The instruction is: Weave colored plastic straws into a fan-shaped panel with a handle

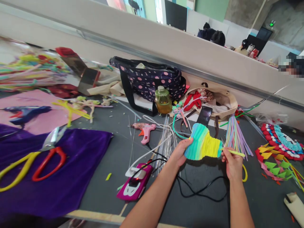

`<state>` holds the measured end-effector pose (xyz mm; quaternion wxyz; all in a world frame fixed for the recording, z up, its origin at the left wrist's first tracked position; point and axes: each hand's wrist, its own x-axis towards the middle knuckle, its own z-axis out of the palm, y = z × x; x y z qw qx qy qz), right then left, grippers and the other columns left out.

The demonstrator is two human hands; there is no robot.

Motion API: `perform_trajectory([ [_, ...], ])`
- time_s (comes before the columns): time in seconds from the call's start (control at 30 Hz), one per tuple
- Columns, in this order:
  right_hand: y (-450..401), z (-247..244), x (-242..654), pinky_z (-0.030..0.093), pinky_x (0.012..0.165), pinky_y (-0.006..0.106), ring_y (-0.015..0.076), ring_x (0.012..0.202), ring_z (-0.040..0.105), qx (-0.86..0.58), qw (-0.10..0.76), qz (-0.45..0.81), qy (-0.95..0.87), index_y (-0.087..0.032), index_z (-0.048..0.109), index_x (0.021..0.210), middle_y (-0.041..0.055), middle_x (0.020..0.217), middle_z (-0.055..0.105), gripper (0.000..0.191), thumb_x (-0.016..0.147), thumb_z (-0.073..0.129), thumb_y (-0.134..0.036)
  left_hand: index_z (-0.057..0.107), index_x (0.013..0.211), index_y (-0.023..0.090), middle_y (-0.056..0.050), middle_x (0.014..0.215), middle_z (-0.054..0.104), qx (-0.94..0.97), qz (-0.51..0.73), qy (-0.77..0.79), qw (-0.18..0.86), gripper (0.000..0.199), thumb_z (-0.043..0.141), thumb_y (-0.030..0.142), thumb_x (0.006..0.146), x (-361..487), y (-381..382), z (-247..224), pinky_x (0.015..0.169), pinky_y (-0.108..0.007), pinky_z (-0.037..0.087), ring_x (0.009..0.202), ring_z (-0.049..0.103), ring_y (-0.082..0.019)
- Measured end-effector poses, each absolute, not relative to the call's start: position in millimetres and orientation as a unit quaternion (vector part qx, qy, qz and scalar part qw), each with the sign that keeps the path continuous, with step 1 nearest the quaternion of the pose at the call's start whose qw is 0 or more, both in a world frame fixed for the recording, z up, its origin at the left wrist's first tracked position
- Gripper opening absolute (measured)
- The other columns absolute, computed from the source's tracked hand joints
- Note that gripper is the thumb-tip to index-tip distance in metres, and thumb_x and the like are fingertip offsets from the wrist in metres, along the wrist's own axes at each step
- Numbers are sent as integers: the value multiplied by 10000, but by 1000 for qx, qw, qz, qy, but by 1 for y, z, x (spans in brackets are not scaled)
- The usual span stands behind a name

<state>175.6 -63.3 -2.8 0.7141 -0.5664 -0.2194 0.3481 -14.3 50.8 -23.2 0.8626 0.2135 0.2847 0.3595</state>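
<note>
A flat piece wrapped in blue, green and yellow strands (203,142) is held above the dark table, right of the middle. My left hand (182,151) grips its left edge between thumb and fingers. At its right end, my right hand (231,160) pinches a yellow strip (236,153), whose loose part sticks out to the right. A thin pointed thing shows beside the right fingertips, too small to name. Behind the piece lies a dark phone (204,116). Clear strands and a pink glue gun (145,130) are left of my left hand.
Large scissors (50,148) lie on purple cloth (78,164) at left. A magenta power strip (136,182) with black cords is near the front. A patterned bag (152,79), a bottle (163,100) and a beige bag (225,103) stand behind. Colourful craft pieces (275,158) lie at right. People are beyond the partition.
</note>
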Motion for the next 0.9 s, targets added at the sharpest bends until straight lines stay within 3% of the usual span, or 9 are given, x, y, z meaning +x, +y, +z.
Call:
perform_trajectory([
  [0.37, -63, -2, 171, 421, 384, 183, 73, 443, 497, -544, 714, 394, -198, -149, 668, 746, -40, 555, 599, 274, 618, 842, -318, 708, 953, 49, -160, 884, 760, 210, 346, 292, 866, 267, 719, 240, 766, -15, 50, -21, 808, -357, 577, 766, 734, -253],
  [0.53, -58, 0, 165, 469, 416, 188, 61, 413, 472, -523, 763, 360, -121, -163, 626, 700, -75, 509, 545, 248, 633, 822, -300, 694, 956, 83, -134, 905, 759, 146, 356, 237, 892, 301, 629, 353, 840, -16, 51, -20, 861, -377, 553, 859, 725, -263],
  [0.63, -55, 4, 151, 547, 538, 225, 65, 473, 521, -470, 793, 381, -78, -181, 610, 707, -75, 568, 574, 224, 668, 796, -301, 688, 954, 110, -119, 978, 750, 160, 367, 181, 898, 209, 675, 218, 775, -10, 46, -19, 905, -381, 528, 974, 698, -265],
  [0.73, -53, 4, 122, 567, 629, 247, 90, 596, 601, -443, 803, 389, -92, -190, 627, 769, -42, 676, 647, 196, 721, 768, -318, 672, 1047, 145, -112, 1169, 697, 250, 364, 165, 882, 445, 754, 33, 623, 1, 32, -17, 933, -346, 499, 1120, 632, -271],
  [0.8, -52, 2, 99, 561, 626, 249, 101, 614, 616, -451, 799, 380, -115, -189, 626, 788, -24, 695, 666, 193, 753, 748, -335, 667, 1082, 143, -120, 1144, 702, 289, 372, 171, 866, 452, 791, 106, 648, 6, 22, -15, 894, -301, 504, 1061, 655, -246],
  [0.9, -53, -3, 75, 571, 641, 285, 126, 637, 632, -476, 785, 367, -151, -185, 636, 853, 4, 738, 685, 219, 786, 716, -378, 691, 972, 130, -108, 980, 743, 294, 399, 208, 843, 331, 796, 271, 692, 8, 13, -11, 705, -240, 523, 800, 695, -182],
])
